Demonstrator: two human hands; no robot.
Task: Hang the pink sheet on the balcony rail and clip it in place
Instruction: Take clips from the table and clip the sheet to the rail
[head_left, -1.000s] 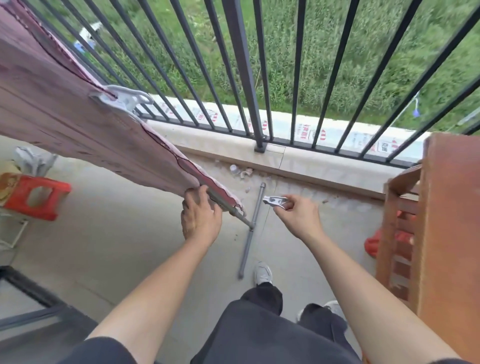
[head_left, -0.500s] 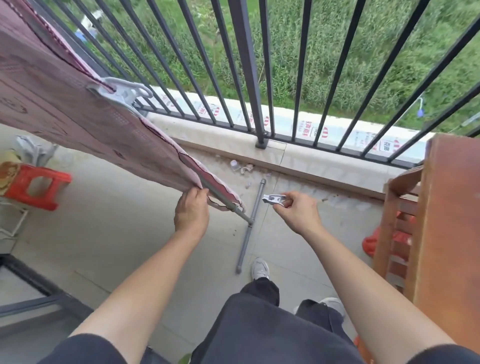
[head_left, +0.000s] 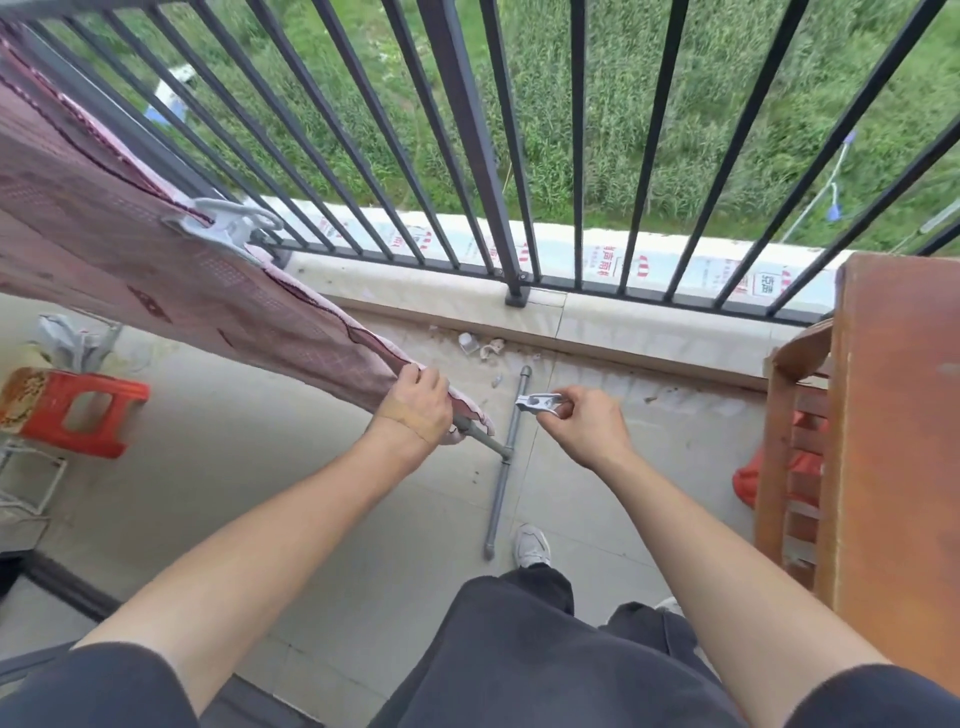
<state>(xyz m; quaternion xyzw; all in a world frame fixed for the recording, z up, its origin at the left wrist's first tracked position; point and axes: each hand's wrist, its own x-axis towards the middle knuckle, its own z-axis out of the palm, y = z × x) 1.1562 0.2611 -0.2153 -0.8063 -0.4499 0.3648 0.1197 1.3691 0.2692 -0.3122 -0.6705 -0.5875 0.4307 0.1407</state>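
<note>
The pink sheet (head_left: 156, 260) hangs over a grey rail (head_left: 480, 441) that runs from the upper left down to the middle. A large grey clip (head_left: 228, 226) clamps the sheet to the rail further up. My left hand (head_left: 418, 405) grips the sheet's lower end around the rail. My right hand (head_left: 584, 423) pinches a small metal clip (head_left: 537, 402) just right of the sheet's end, apart from the fabric.
The black barred railing (head_left: 467, 130) stands ahead on a concrete kerb. A grey floor bar (head_left: 506, 467) lies below my hands. A red stool (head_left: 72, 410) sits at left, a wooden rack (head_left: 893, 441) at right. My shoe (head_left: 531, 544) is near the bar.
My left hand has shifted slightly along the sheet's lower end. The right hand with the metal clip stays just right of it. The camera has tilted a little.
</note>
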